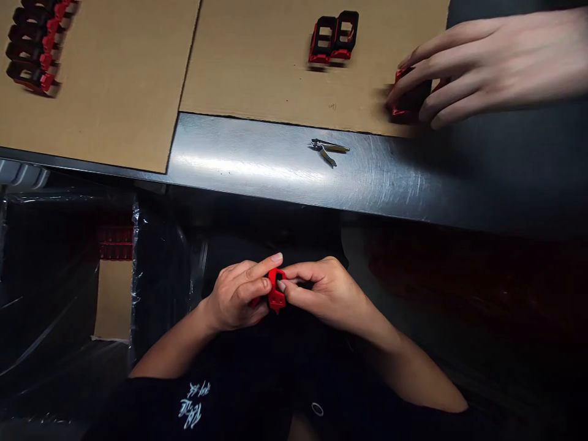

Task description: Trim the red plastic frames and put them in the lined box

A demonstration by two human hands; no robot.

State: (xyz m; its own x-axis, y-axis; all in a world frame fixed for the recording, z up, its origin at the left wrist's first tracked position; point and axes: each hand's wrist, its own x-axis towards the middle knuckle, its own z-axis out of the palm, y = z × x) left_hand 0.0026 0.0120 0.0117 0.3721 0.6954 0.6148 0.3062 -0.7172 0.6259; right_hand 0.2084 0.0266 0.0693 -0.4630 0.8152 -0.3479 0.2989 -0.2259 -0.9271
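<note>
Close to my body, below the table edge, both hands meet on a small red plastic frame-like part (276, 296) with an opening in it. My left hand (241, 293) is closed round its left side, the forefinger stretched along the top. From the right, my right hand (324, 291) pinches the part's edge between thumb and forefinger. The fingers cover much of the part. On the metal table edge lies a small cutter with yellowish handles (329, 149), apart from both hands. Two black-and-red frame parts (334, 38) stand side by side on the cardboard beyond.
Another person's hand (487, 70) reaches in from the right over a black-and-red part (411, 98). A row of similar parts (39, 46) stands on the left cardboard (114, 92). Below left is a plastic-lined box (158, 269) holding red parts (116, 243).
</note>
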